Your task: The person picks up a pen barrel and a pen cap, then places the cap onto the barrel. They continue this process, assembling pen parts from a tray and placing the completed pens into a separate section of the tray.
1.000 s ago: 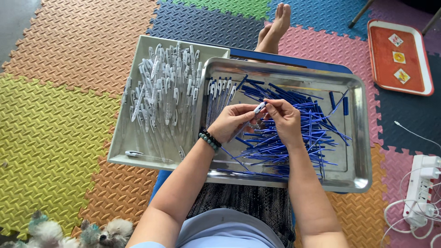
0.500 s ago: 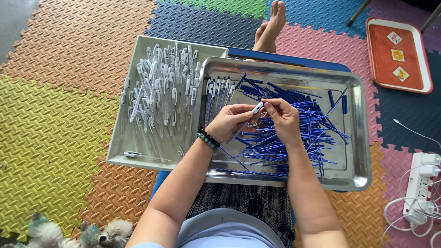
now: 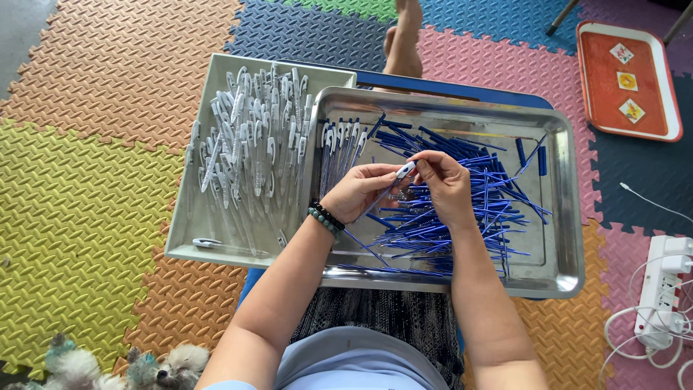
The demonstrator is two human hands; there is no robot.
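over steel tray [image 3: 567, 217] | left hand [image 3: 357, 191], right hand [image 3: 444, 184] pinch one pen [image 3: 393, 184] | two trays

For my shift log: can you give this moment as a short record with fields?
left hand: holds a clear pen barrel
right hand: pinches the barrel's white tip
steel tray: holds loose blue refills and a row of clear pens
grey tray: left of it, piled with clear pens
orange tray: far right, on floor mats

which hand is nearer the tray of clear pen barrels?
Left. The left hand sits just right of the tray of clear pen barrels; the right hand is farther right, over the blue refills.
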